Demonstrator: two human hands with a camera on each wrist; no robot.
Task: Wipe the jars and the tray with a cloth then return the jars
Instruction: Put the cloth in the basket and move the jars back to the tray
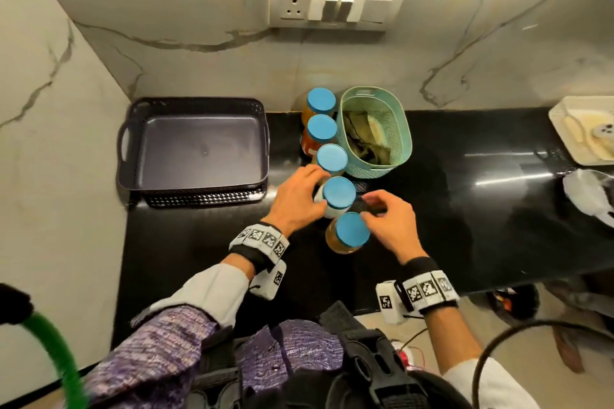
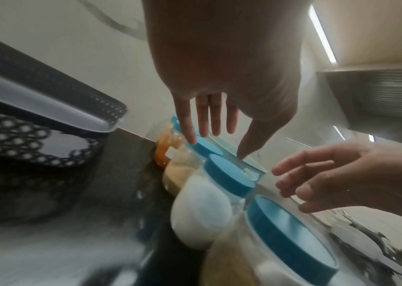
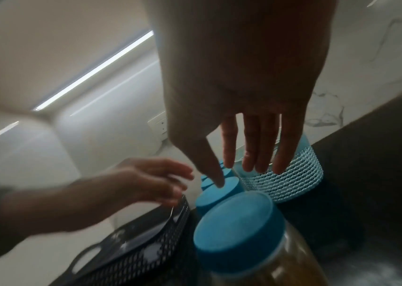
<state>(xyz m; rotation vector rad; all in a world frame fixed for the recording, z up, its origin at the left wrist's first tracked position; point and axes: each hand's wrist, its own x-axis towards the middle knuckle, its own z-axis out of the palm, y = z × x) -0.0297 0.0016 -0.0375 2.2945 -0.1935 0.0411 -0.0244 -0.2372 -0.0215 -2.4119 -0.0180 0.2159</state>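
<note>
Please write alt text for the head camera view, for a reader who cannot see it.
Two open hands, left hand and right hand, reach around the nearer of five blue-lidded jars lined up on a black counter. An empty dark tray sits left; a teal basket sits right.

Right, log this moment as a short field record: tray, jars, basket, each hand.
tray: dark perforated tray at the counter's left end, nothing in it
jars: five blue-lidded jars in a line on the black counter, beside the tray, none inside it
basket: teal basket right of the jar line, holding crumpled items
left hand: left hand at the white-filled jar, fingers extended, no grip closed
right hand: right hand over the nearest amber jar, fingers spread, holding nothing
cloth: no cloth in either hand
</note>
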